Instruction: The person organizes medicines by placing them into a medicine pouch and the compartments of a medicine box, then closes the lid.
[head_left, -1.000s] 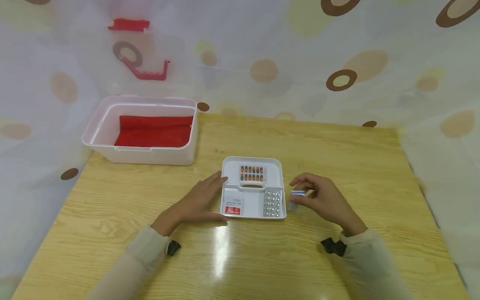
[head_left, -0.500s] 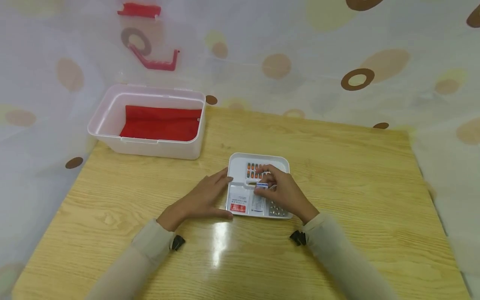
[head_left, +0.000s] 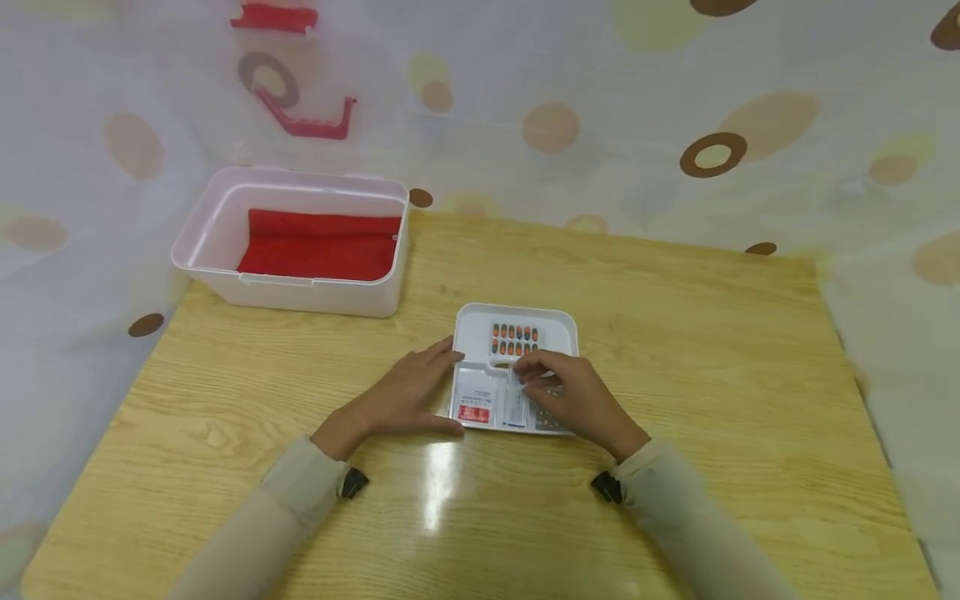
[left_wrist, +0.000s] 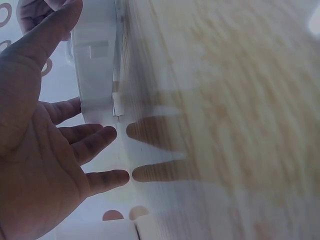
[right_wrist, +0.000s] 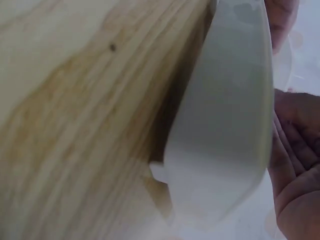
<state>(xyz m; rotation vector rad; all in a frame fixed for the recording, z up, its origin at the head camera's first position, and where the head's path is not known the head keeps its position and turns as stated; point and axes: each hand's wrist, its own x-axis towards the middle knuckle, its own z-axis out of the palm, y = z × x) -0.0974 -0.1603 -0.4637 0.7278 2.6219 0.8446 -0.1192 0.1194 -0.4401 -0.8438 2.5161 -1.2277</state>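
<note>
A white compartment tray [head_left: 517, 310] lies on the table. My left hand [head_left: 401, 396] is spread at its left side, thumb by the near corner and fingertips at the side wall, also plain in the left wrist view. Over the tray's right half is my right hand [head_left: 573, 396], fingers loosely bent, fingertips right at a small clear packet [head_left: 514, 408] in the middle compartment. A silver blister pack [head_left: 550, 419] is partly hidden beneath this hand. A red-and-white packet [head_left: 474, 404] lies in the left compartment, and a blister pack of orange-and-green capsules [head_left: 514, 339] in the far one.
A translucent white box [head_left: 311, 293] with red cloth [head_left: 322, 246] inside stands at the back left of the wooden table [head_left: 712, 350]. Behind it, a red handle [head_left: 311, 127] shows against the patterned curtain [head_left: 480, 108].
My right hand came in from the right of the tray with the small packet, which now lies in the middle compartment. The hand has shifted slightly right. My left hand stays beside the tray.
</note>
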